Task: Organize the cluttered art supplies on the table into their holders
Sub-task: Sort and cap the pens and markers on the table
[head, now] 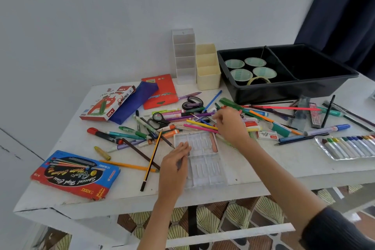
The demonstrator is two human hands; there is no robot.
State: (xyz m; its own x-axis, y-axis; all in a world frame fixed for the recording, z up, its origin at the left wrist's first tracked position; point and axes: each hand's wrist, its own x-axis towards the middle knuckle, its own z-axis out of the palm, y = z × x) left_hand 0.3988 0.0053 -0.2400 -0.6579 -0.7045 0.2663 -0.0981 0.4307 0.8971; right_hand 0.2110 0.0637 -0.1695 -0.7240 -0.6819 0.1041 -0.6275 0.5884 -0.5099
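Observation:
A heap of pens, pencils and markers (194,122) covers the middle of the white table (284,166). In front of it lies a clear plastic tray (205,168) holding one pinkish pastel stick (213,145). My left hand (176,160) rests flat on the tray's left edge, fingers fairly straight. My right hand (229,126) hovers over the heap beyond the tray, its blurred fingertips above pink and yellow pencils, with nothing visibly held. At the back stand a white tiered holder (183,57) and a cream holder (208,71).
A black two-part bin (304,83) at back right holds tape rolls (249,67). An oil pastels box (107,103), blue pouch (134,105) and red box (160,91) lie back left. A colour-pencil box (75,174) sits front left, a filled pastel tray (349,146) far right.

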